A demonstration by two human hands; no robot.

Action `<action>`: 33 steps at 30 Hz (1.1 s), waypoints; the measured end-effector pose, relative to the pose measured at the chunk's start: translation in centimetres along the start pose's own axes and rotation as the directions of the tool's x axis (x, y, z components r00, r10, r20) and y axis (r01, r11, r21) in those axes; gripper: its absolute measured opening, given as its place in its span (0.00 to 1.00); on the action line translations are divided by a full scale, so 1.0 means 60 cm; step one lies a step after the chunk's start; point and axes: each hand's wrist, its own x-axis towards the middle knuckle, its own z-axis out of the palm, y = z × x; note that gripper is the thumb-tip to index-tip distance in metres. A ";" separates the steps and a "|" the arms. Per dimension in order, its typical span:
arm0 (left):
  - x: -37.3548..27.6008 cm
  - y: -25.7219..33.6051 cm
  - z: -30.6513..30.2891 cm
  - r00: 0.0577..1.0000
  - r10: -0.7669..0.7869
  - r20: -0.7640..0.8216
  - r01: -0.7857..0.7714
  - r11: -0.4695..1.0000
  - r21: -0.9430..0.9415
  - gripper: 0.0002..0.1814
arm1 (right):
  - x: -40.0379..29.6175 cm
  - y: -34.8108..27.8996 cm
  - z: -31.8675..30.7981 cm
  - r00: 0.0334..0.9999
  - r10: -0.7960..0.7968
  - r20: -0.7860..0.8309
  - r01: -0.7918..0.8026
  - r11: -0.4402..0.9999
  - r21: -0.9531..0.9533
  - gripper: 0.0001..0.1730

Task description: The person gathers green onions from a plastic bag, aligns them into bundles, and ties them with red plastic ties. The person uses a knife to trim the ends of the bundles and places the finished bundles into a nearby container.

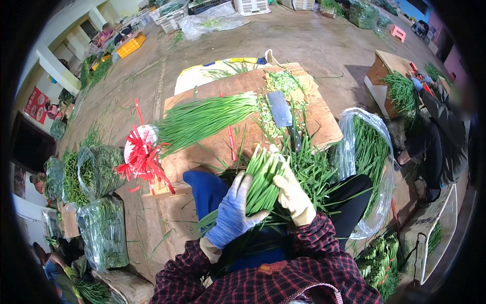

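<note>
My left hand [232, 212], in a blue knit glove, curls around the lower leaves of a bunch of garlic chives [262, 186]. My right hand [294, 195], in a cream glove, grips the same bunch from the right, its pale stem ends pointing away from me. Loose chives [315, 174] lie over my lap beside the right hand. On the wooden board [322, 123] before me, another sheaf of chives [209, 117] lies left of a cleaver [280, 109]. Chopped stem ends [283, 83] are scattered around the blade.
Red ties [142, 159] hang at the board's left corner. An open plastic bag of chives [370, 152] stands at my right. Tied bundles [379, 262] lie behind it, near a crate [429, 235]. Bagged greens [104, 231] are at left. A co-worker [436, 125] sits at the right.
</note>
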 end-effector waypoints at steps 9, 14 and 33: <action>-0.003 0.054 0.020 0.987 0.159 0.034 -0.158 0.987 -0.020 0.42 | -0.009 -0.062 0.011 0.982 0.033 -0.185 -0.093 0.940 -0.327 0.31; 0.009 0.084 0.000 0.977 0.199 -0.074 -0.200 0.980 -0.010 0.38 | -0.031 -0.116 0.059 0.951 -0.218 -0.218 0.117 0.910 -0.399 0.09; 0.238 0.062 -0.228 0.858 0.181 -0.481 -0.297 0.939 -0.176 0.67 | 0.155 -0.314 0.357 0.562 -0.521 0.642 0.707 -0.101 -0.700 0.17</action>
